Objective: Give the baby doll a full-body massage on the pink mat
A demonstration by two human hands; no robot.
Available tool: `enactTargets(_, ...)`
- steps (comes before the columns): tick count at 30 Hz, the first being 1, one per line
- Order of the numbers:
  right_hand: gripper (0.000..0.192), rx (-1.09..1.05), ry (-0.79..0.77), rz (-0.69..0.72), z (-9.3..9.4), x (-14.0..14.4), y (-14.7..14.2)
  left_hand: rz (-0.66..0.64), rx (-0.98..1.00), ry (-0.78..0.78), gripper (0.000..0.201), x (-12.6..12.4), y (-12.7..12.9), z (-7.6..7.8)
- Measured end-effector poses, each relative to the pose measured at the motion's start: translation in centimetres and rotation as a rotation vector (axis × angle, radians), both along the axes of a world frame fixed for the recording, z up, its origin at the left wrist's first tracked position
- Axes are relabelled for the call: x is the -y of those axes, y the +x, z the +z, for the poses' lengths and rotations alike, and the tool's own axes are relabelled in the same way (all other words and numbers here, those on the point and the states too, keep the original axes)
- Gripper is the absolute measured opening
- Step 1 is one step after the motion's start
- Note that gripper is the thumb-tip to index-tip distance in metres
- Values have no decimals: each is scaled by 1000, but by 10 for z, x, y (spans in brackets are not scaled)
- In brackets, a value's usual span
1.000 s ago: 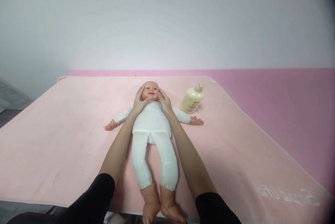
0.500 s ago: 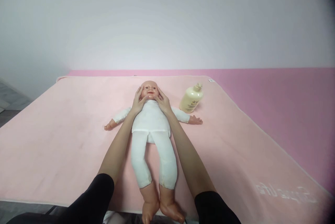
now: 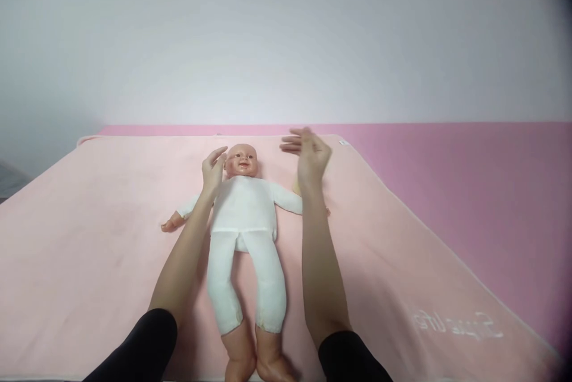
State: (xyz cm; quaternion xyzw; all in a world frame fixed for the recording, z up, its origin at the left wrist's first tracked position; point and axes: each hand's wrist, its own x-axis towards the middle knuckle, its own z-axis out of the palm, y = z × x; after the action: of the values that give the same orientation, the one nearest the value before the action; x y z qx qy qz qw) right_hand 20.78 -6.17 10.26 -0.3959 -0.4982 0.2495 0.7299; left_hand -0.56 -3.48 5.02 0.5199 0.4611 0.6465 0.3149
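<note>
Doll [image 3: 243, 209] on its back at the middle of the pink blanket [image 3: 89, 239], head toward the far wall, arms spread, legs toward the near edge; white suit, bare feet. Left hand [image 3: 213, 171] just beside the doll's head, fingers loosely curled, holding nothing; contact with the cheek cannot be told. Right hand [image 3: 308, 157] raised well clear of the head, open with fingers spread, empty. A sliver of a cream bottle [image 3: 295, 185] shows behind the right wrist. Darker pink mat [image 3: 469, 191] right of the blanket; white wall [image 3: 286, 48] behind.
</note>
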Motion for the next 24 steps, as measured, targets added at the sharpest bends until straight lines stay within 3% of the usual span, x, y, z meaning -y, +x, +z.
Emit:
enactTargets(2, 58, -52, 87, -149, 15, 10, 22, -108, 11, 40, 34, 14, 16, 21)
enactTargets(5, 54, -125, 144, -343, 18, 15, 56, -364, 75, -33, 40, 36, 58, 43)
enactTargets(8, 51, -179, 153, -435, 12, 15, 80, -841, 98, -374, 40, 42, 108, 53)
enactTargets(10, 47, -206, 172, -451, 9, 15, 87, -1040, 172, -609, 43, 36, 136, 55)
enactTargets(12, 44, -190, 158, -436, 6, 14, 88, -1103, 316, -733, 45, 25, 157, 55)
enactTargets(15, 42, -96, 24, -366, -5, 8, 82, -1079, 469, -815, 44, 10, 176, 55)
enactTargets(19, 40, -115, -42, -282, -26, -7, 74, -1056, 477, -862, 43, 0, 186, 52)
enactTargets(24, 41, -174, 22, -345, -39, -18, 67, -1077, 415, -790, 35, -2, 189, 49)
